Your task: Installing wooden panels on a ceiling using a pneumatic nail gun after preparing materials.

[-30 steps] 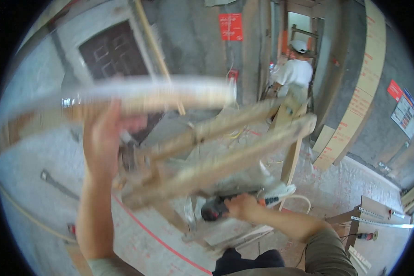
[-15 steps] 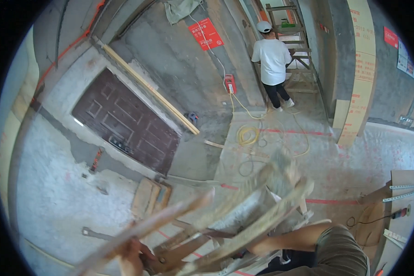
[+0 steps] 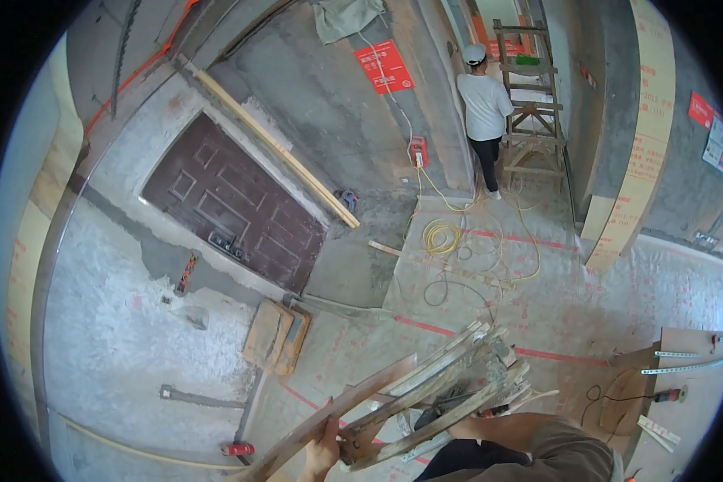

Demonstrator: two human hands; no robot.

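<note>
Board (image 3: 360,394) at six o'clock, left hand (image 3: 323,451) curled round it! Right hand's hidden by the bench (image 3: 426,426) near five, grip impossible to tell. Positioning looks like the step; next calls for steady support.

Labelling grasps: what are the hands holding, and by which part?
Left hand grips a long wooden board by its right-hand edge, partway along its visible length. Right hand is hidden behind the wooden frame; its hold can't be told.
</note>
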